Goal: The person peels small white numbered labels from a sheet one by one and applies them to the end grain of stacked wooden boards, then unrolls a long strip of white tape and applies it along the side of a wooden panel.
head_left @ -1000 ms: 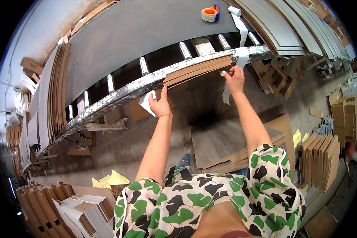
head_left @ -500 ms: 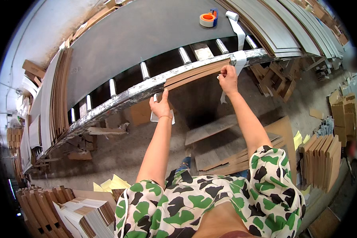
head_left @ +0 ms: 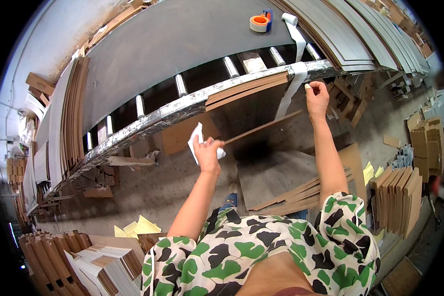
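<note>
My left hand [head_left: 207, 153] is curled around a crumpled white cloth or paper [head_left: 196, 138] below the front rail. Beside its fingers is the left end of a thin brown-edged board [head_left: 261, 127], slanting up to the right; whether they touch it, I cannot tell. My right hand [head_left: 318, 101], at the right, is pinched closed with a small pale bit at its fingertips, apart from the board. Above, a short stack of brown-edged boards [head_left: 246, 90] juts from under the rail. A white strip [head_left: 293, 89] hangs over the rail beside my right hand.
The strip's roll [head_left: 289, 19] and an orange and blue tape dispenser [head_left: 260, 21] lie by the big grey sheet [head_left: 182, 44] on the roller table [head_left: 170, 111]. More boards [head_left: 301, 195] lie low by my legs. Panel stacks stand left [head_left: 74, 113] and right [head_left: 348, 32].
Both hands have left the ends of the stack, which looks thinner. The left moved down, the right out to the right. A slanting board now shows between them and the white strip hangs straighter.
</note>
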Motion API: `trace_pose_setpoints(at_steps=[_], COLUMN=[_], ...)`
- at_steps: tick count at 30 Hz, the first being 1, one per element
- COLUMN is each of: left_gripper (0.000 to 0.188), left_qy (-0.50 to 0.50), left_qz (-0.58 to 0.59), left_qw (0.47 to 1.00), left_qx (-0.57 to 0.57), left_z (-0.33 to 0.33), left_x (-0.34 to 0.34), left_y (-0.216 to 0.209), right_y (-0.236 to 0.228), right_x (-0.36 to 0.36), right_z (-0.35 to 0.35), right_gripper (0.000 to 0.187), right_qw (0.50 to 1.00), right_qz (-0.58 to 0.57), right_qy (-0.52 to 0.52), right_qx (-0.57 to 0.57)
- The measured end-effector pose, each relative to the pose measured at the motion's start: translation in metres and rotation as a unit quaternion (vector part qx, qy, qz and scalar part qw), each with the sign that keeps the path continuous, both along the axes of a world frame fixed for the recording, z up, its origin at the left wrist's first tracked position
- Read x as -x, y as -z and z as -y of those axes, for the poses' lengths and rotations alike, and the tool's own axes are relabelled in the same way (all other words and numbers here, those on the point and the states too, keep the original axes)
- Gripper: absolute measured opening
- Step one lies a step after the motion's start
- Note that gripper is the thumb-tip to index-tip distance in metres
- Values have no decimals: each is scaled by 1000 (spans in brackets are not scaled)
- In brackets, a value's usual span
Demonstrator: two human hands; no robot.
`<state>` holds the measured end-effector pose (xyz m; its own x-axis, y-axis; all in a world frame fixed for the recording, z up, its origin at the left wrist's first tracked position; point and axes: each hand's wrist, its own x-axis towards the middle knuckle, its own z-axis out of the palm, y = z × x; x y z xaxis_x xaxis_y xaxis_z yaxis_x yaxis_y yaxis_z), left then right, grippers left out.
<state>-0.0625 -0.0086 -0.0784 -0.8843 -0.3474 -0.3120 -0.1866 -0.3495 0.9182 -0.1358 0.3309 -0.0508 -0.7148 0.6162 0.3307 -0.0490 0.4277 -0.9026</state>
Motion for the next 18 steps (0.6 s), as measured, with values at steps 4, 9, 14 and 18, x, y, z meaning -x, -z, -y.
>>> trace_pose_setpoints(at_steps=[4,9,14,18], left_gripper=[46,27,29,34], left_qy=[48,144,187,231], left_qz=[-17,-113,-100,-17], left_qw=[998,983,977,965], left_qx=[-28,-5,24,-123], left_z=[10,35,43,47], left_x=[-65,-88,-84,-80], left_y=[-47,-95,-97,-115], right_y=[-39,-88,-79,-89], right_x=[-26,-77,-89,-89], right_z=[53,144,183,192], right_gripper=[12,53,61,55], right_qw=[963,714,718,748], right_qz=[70,361,292,313], right_qy=[-232,-526,-524,-534], right_qx=[115,288,354,240])
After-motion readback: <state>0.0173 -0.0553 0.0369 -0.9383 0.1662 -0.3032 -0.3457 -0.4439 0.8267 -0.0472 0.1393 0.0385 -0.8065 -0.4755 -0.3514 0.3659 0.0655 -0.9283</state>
